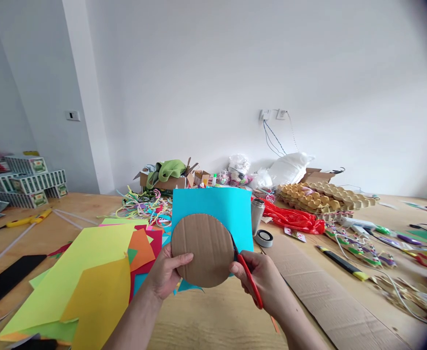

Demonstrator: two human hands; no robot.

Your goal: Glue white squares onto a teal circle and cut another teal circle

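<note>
My left hand grips the left edge of a round cardboard disc, thumb on its front face. Behind the disc is a sheet of blue paper, held together with it and standing upright toward me. My right hand is closed round red-handled scissors. Their dark blades lie at the disc's right edge against the blue paper; how far the blades are apart I cannot tell. Small blue paper pieces show below the disc.
Coloured paper sheets lie at left, beside a yellow glue gun. To the right are a cardboard strip, a tape roll, a metal bottle, a utility knife and stacked egg trays. A cardboard box stands behind.
</note>
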